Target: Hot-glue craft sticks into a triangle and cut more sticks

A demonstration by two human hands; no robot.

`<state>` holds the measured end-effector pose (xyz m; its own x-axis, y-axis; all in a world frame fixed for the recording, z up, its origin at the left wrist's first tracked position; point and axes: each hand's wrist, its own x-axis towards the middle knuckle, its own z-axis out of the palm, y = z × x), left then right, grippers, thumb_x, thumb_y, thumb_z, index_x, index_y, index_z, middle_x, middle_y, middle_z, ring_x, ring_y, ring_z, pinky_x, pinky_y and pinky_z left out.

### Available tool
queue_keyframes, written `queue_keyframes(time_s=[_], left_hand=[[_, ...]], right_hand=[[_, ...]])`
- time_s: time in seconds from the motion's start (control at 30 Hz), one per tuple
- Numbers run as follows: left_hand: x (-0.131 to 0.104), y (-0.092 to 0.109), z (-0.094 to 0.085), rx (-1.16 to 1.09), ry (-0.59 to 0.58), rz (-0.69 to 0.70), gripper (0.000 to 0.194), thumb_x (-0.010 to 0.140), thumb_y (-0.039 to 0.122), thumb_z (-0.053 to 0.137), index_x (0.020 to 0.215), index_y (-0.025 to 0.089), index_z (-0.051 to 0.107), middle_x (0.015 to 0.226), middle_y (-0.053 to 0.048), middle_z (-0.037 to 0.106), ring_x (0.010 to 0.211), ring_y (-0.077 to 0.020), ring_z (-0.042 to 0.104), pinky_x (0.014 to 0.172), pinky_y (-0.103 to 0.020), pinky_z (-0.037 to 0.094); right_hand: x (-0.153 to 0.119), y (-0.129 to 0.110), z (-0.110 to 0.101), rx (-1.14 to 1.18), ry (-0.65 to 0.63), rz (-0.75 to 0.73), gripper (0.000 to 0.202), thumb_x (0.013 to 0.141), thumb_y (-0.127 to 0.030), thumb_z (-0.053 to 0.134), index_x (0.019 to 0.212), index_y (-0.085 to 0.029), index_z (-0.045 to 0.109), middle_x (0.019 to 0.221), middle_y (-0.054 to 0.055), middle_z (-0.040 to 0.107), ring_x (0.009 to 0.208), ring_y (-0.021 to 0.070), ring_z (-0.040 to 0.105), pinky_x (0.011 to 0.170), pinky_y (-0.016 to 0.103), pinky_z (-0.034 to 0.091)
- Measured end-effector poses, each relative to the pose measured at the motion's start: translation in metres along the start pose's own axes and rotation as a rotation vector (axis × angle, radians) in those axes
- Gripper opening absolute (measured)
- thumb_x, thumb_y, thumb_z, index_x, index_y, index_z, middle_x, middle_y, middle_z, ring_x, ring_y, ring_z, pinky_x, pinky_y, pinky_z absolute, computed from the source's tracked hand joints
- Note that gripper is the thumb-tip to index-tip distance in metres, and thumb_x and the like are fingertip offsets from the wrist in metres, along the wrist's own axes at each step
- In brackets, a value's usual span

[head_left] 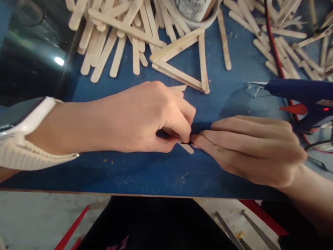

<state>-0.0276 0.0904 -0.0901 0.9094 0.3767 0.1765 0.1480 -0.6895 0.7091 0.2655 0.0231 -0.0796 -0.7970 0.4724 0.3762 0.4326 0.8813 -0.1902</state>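
Observation:
My left hand [156, 118], with a watch at the wrist, is closed in a pinch low over the blue table. A wooden craft stick [187, 148] pokes out below its fingertips, and a cut stick end [181, 88] shows behind its knuckles. From the other side my right hand [252, 149] reaches in, fingers pressed together, its tips meeting the left fingertips. What lies between the right fingertips is hidden. Just beyond the hands lies a triangle of craft sticks [203, 59]. A blue glue gun [296, 89] with a red trigger is at the right, behind my right hand.
Loose craft sticks [104, 57] are heaped at the back left, beside a round container [205, 23]. More sticks [286, 55] lie at the back right, crossed by a red cable [275, 48]. A dark glossy object [33, 62] stands at the left. The table edge [156, 195] runs before my lap.

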Motion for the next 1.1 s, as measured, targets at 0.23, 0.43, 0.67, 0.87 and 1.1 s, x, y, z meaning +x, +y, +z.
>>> queue_keyframes(time_s=[0.23, 0.43, 0.67, 0.87, 1.1], left_hand=[[0.002, 0.002, -0.003, -0.036, -0.038, -0.039, 0.04, 0.112, 0.006, 0.065, 0.103, 0.028, 0.097, 0.11, 0.002, 0.091, 0.09, -0.0178, 0.068, 0.083, -0.031, 0.051], [0.002, 0.004, -0.004, -0.021, -0.043, -0.042, 0.039, 0.112, 0.006, 0.065, 0.099, 0.027, 0.096, 0.109, 0.003, 0.09, 0.084, -0.016, 0.064, 0.087, -0.032, 0.05], [0.001, 0.0, 0.0, -0.053, -0.032, -0.025, 0.038, 0.112, 0.008, 0.064, 0.094, 0.027, 0.092, 0.107, 0.002, 0.088, 0.09, -0.0169, 0.068, 0.093, -0.03, 0.053], [0.0, -0.002, -0.001, -0.063, -0.03, -0.02, 0.039, 0.11, 0.006, 0.063, 0.098, 0.027, 0.094, 0.105, 0.001, 0.087, 0.088, -0.0173, 0.065, 0.093, -0.031, 0.052], [-0.001, 0.001, -0.004, -0.058, -0.034, -0.039, 0.035, 0.11, 0.001, 0.07, 0.105, 0.025, 0.095, 0.109, 0.003, 0.088, 0.095, -0.0161, 0.071, 0.085, -0.027, 0.053]], right_hand=[[0.005, 0.0, 0.002, 0.028, -0.008, -0.027, 0.034, 0.117, -0.009, 0.073, 0.091, -0.023, 0.091, 0.098, -0.002, 0.089, 0.069, 0.0154, 0.078, 0.063, 0.036, 0.063], [0.005, 0.002, 0.005, 0.048, 0.032, -0.047, 0.024, 0.113, -0.006, 0.08, 0.098, -0.022, 0.088, 0.1, -0.003, 0.091, 0.069, 0.0139, 0.076, 0.066, 0.037, 0.066], [0.008, -0.001, 0.005, 0.065, 0.016, -0.012, 0.02, 0.116, -0.009, 0.076, 0.102, -0.02, 0.086, 0.078, -0.004, 0.079, 0.061, 0.0138, 0.065, 0.059, 0.035, 0.062], [0.01, 0.005, -0.001, 0.057, -0.048, -0.001, 0.027, 0.122, -0.019, 0.071, 0.1, -0.023, 0.087, 0.078, -0.003, 0.077, 0.06, 0.0141, 0.067, 0.055, 0.035, 0.056], [0.007, 0.011, -0.006, 0.009, -0.098, -0.027, 0.037, 0.123, -0.018, 0.065, 0.097, -0.03, 0.088, 0.086, -0.005, 0.081, 0.07, 0.0152, 0.075, 0.06, 0.034, 0.055]])
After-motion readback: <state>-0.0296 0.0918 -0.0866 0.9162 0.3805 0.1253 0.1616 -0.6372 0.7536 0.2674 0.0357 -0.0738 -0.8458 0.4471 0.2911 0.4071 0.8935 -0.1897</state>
